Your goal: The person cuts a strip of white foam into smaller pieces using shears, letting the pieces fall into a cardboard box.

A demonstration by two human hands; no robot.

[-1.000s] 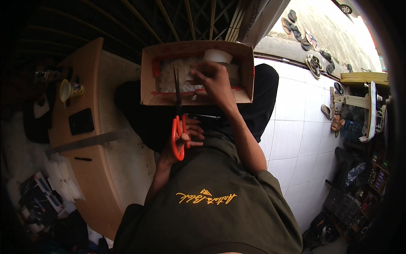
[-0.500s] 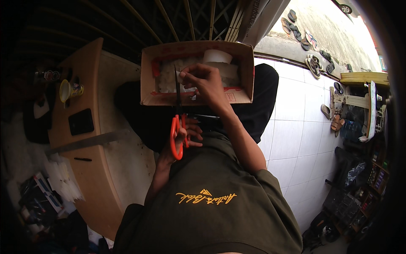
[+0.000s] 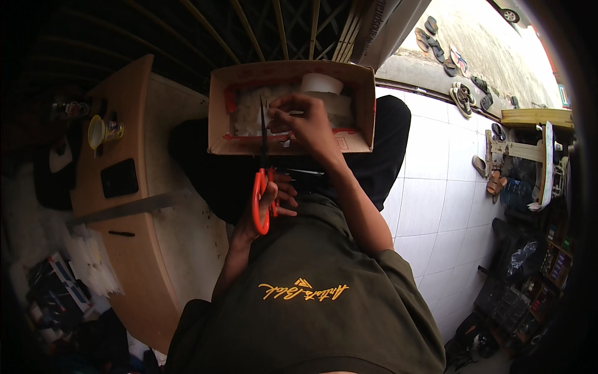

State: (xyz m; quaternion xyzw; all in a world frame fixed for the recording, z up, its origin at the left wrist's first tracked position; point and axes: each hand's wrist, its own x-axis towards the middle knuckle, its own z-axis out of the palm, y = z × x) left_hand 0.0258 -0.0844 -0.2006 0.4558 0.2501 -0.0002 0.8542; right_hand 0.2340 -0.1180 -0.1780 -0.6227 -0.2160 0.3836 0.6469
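My left hand [image 3: 285, 193] grips a pair of scissors [image 3: 260, 206] by the red handles, the dark blades pointing away from me over an open cardboard box [image 3: 233, 147]. At the tip the blades look slightly parted. My right hand [image 3: 306, 121] hovers above the box with thumb and fingers pinched beside the blade tips; whatever it pinches is too small to make out. Inside the box lie pale crumpled clumps [image 3: 244, 115] on the left and a white round piece [image 3: 322, 82] like a roll or cup at the back right. The box rests on my lap.
To the left stands a wooden table [image 3: 159, 268] with a dark phone [image 3: 119, 179], a yellow-white tub [image 3: 98, 133] and a black pen [image 3: 121, 234]. White floor tiles [image 3: 423, 206] lie to my right, with sandals [image 3: 496, 182] beyond. A metal lattice gate [image 3: 280, 28] closes off the far side.
The scissor blades have shifted very slightly right and their tips look closer together. My right hand stays pinched in nearly the same place, and the box has barely moved.
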